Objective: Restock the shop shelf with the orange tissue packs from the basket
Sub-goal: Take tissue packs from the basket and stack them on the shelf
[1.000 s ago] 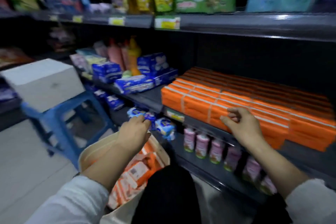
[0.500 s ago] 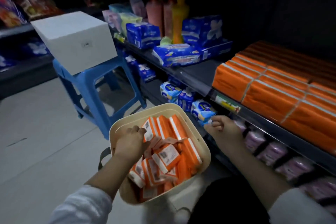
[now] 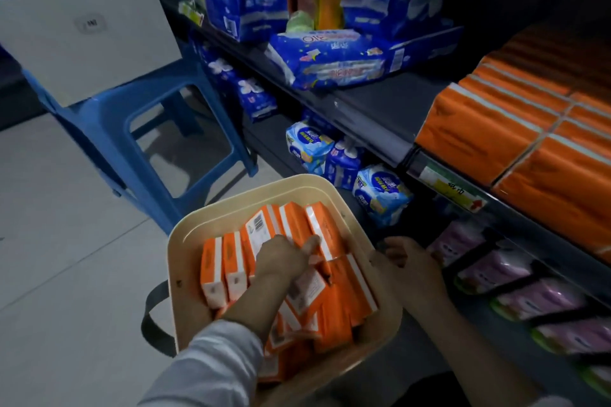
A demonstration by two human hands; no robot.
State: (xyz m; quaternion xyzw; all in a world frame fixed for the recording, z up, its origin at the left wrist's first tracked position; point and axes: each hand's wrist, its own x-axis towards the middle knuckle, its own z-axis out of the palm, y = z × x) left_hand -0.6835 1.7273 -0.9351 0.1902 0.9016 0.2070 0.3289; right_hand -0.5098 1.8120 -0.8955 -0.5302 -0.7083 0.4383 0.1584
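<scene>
A cream basket point(image 3: 231, 205) stands on the floor below me, filled with several orange tissue packs point(image 3: 344, 294). My left hand point(image 3: 284, 258) reaches into the basket, fingers closing around one upright orange pack point(image 3: 297, 225) near the middle. My right hand point(image 3: 406, 264) hovers at the basket's right rim, fingers loosely curled, holding nothing. On the shelf at the right lie rows of orange tissue packs point(image 3: 496, 129), stacked flat.
A blue plastic stool point(image 3: 119, 116) with a white box point(image 3: 76, 20) on it stands at the left. Blue packs point(image 3: 330, 59) fill the shelf's left part. Blue-white packs point(image 3: 380, 195) and pink packs point(image 3: 515, 274) sit on lower shelves. A dark shelf edge with a price tag point(image 3: 453, 192) juts out.
My head has tilted down from the shelf to the basket. My left hand went deeper among the packs and my right hand dropped from the shelf to the basket's rim.
</scene>
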